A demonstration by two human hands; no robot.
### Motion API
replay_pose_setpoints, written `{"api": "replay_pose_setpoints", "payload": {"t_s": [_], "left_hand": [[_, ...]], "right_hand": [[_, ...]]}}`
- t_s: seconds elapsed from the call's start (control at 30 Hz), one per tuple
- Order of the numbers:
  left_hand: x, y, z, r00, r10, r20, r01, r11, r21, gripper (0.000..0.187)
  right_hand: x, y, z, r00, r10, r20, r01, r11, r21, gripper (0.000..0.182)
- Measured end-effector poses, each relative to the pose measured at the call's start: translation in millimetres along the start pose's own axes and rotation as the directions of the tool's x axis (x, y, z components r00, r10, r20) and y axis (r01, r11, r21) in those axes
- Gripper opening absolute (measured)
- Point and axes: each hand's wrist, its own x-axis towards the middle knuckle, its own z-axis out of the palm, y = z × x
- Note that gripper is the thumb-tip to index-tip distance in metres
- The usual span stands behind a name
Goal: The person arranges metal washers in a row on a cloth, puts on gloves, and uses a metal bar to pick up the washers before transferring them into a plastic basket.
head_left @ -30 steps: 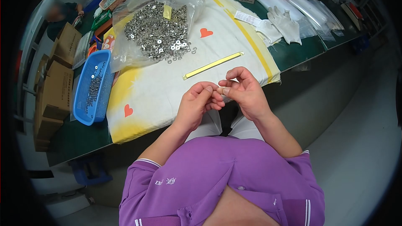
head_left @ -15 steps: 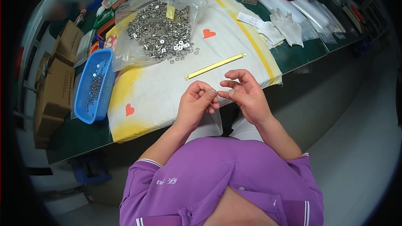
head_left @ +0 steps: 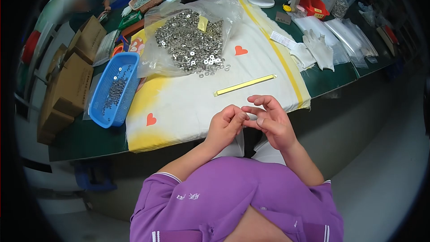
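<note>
We are holding our left hand [head_left: 227, 124] and right hand [head_left: 274, 123] together by the tabletop's [head_left: 85, 148] near edge, their fingertips meeting. The left thumb and forefinger are closing narrowly; the right fingers are spreading loosely, the forefinger arching uppermost. We cannot tell whether either is gripping anything. Just beyond, a yellow strip [head_left: 245, 85] is lying on the white cloth [head_left: 188, 107]; small metal rings [head_left: 192, 40] are filling a clear bag [head_left: 154, 60] toward the cloth's far left corner. A blue basket [head_left: 131, 87] is holding small metal pieces [head_left: 115, 92] near the tabletop's left corner. White lettering [head_left: 188, 196] is marking our purple shirt [head_left: 242, 179], and a printed slip [head_left: 282, 39] is lying along the cloth's right edge; we are finding neither legible.
</note>
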Motion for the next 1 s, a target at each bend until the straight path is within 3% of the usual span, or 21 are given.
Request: {"api": "replay_pose_setpoints", "payload": {"t_s": [0.17,0.23,0.3,0.33,0.37,0.43,0.5,0.6,0.63,0.7,0.8,0.87,0.93,0.97,1.0], "left_hand": [[-3.8,-7.9,-17.1,0.999,0.027,-0.031,-0.025,0.999,0.044,0.034],[-8.5,-3.4,-25.7,0.999,0.025,-0.027,-0.023,0.998,0.050,0.038],[-19.0,7.1,-33.8,0.992,-0.102,0.079,0.090,0.985,0.148,0.043],[-26.2,13.7,-44.1,0.966,-0.206,0.157,0.180,0.970,0.166,0.035],[-34.4,15.8,-51.1,0.968,-0.201,0.153,0.175,0.970,0.167,0.035],[-55.7,14.6,-61.6,0.928,-0.332,0.171,0.311,0.940,0.137,0.023],[-80.6,11.0,-74.3,0.876,-0.459,0.147,0.428,0.881,0.202,0.015],[-122.3,-22.1,-98.8,0.884,-0.462,0.067,0.426,0.856,0.292,0.016],[-131.7,-24.7,-107.0,0.885,-0.460,0.063,0.424,0.856,0.294,0.016],[-147.5,-28.1,-124.9,0.771,-0.603,-0.205,0.635,0.705,0.316,0.018],[-172.0,-53.4,-166.2,0.738,-0.450,-0.502,0.647,0.682,0.341,0.021],[-189.6,-72.4,-200.3,0.646,-0.385,-0.659,0.675,0.691,0.258,0.023],[-209.0,-91.7,-213.5,0.602,-0.355,-0.715,0.671,0.710,0.213,0.025],[-214.5,-96.1,-211.6,0.765,-0.056,-0.641,0.515,0.652,0.557,0.024],[-220.1,-99.7,-208.9,0.868,0.213,-0.448,0.310,0.472,0.825,0.024]], "right_hand": [[-6.9,-3.9,5.7,0.988,-0.014,0.152,0.023,0.998,-0.056,0.034],[-12.2,-8.1,4.8,0.990,-0.045,0.137,0.056,0.995,-0.081,0.032],[-21.0,-14.2,-8.1,0.996,-0.037,0.082,0.050,0.986,-0.160,0.030],[-27.5,-15.7,-17.5,0.995,-0.051,0.091,0.066,0.983,-0.174,0.026],[-34.7,-17.7,-25.5,0.996,-0.044,0.073,0.058,0.977,-0.204,0.027],[-51.6,-17.8,-41.4,0.998,-0.057,-0.023,0.043,0.920,-0.388,0.033],[-72.5,-17.6,-56.6,0.990,-0.096,-0.108,0.013,0.805,-0.594,0.036],[-108.7,-13.3,-86.8,0.937,-0.009,-0.350,-0.251,0.680,-0.689,0.023],[-121.8,-10.8,-97.0,0.919,-0.003,-0.394,-0.330,0.542,-0.773,0.019],[-147.5,-6.0,-113.9,0.857,0.024,-0.515,-0.498,0.298,-0.814,0.010],[-183.8,0.3,-133.4,0.667,0.137,-0.732,-0.732,-0.058,-0.678,0.026],[-213.0,8.0,-135.3,0.541,0.215,-0.813,-0.674,-0.466,-0.572,0.033],[-260.3,37.3,-158.3,0.375,0.401,-0.836,-0.586,-0.596,-0.549,0.041],[-305.1,61.8,-192.3,0.406,0.556,-0.725,-0.642,-0.392,-0.659,0.040],[-323.6,77.0,-194.1,0.405,0.557,-0.725,-0.641,-0.393,-0.660,0.040]]}}
